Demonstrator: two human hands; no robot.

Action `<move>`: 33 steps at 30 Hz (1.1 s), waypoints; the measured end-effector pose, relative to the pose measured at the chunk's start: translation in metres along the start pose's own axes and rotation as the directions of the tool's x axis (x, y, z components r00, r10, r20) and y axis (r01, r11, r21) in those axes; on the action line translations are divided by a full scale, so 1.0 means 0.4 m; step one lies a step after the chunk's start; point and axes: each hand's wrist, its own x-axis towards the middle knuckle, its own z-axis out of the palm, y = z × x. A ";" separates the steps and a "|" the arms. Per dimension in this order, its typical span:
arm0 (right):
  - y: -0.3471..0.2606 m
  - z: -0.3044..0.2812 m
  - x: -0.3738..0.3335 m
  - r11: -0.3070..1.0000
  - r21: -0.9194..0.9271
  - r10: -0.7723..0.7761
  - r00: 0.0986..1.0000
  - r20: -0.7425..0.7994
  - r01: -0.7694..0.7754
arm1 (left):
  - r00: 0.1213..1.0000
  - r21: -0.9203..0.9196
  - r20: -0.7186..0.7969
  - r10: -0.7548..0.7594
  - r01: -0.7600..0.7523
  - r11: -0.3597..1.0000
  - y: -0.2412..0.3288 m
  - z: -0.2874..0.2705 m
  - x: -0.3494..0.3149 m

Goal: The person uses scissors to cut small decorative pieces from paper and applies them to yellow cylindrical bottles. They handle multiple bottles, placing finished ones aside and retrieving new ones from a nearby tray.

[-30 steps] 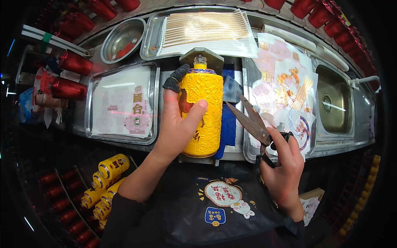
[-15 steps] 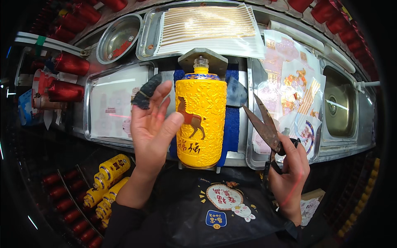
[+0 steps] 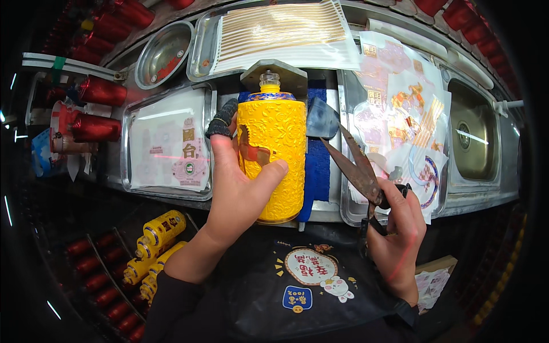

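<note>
A yellow embossed bottle (image 3: 289,148) with a brown horse picture and a blue patterned collar lies with its glass neck pointing away from me. My left hand (image 3: 240,177) is closed around its left side. The thumb lies across the front, partly hiding the horse, and the other fingers are largely out of sight. A black cover (image 3: 222,119) sits on one finger of that hand. In my right hand (image 3: 400,234) are dark, rust-stained scissors (image 3: 357,174), held by the handles. Their blades are apart and point up and left, close to the bottle's right side.
Under the bottle is blue cloth (image 3: 317,177); a notched metal plate (image 3: 286,74) stands at its neck. Right of it lies a dark flat scraper (image 3: 323,119). Trays hold decal sheets (image 3: 166,146) and gold-striped sheets (image 3: 286,34). A metal bowl (image 3: 164,56) and a sink (image 3: 472,143) flank these.
My left hand has moved right from beside the bottle and closed on it. The scissors stay in my right hand, blades still apart. The view has shifted slightly.
</note>
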 end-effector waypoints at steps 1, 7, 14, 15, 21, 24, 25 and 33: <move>0.003 0.000 -0.002 1.000 0.012 -0.003 1.000 -0.002 0.003 | 1.000 0.013 -0.012 0.007 -0.007 1.000 -0.001 0.001 0.001; 0.016 0.000 -0.008 1.000 0.029 -0.005 1.000 -0.018 0.005 | 0.999 0.013 -0.048 -0.020 0.020 1.000 0.011 0.009 0.018; 0.024 -0.007 -0.009 0.999 0.038 -0.027 0.999 -0.018 0.028 | 0.998 -0.021 -0.049 -0.039 0.038 0.999 0.016 0.017 0.023; 0.025 -0.006 -0.010 0.999 0.043 -0.026 0.999 -0.021 0.027 | 0.998 -0.021 -0.051 -0.043 0.041 0.999 0.018 0.017 0.022; 0.028 -0.003 -0.011 0.998 0.062 -0.026 0.999 -0.038 0.029 | 0.998 0.036 -0.041 -0.047 0.049 0.998 0.021 0.015 0.012; 0.027 -0.004 -0.009 0.997 0.069 -0.032 0.999 -0.035 0.035 | 0.996 0.043 -0.035 -0.080 0.081 0.996 0.014 0.007 0.012; 0.027 -0.003 -0.009 0.997 0.070 -0.035 0.999 -0.033 0.037 | 0.997 0.029 -0.035 -0.071 0.072 0.997 0.013 0.008 0.013; 0.028 -0.002 -0.008 0.996 0.076 -0.035 0.999 -0.026 0.037 | 0.997 0.028 -0.034 -0.066 0.067 0.997 0.010 0.013 0.017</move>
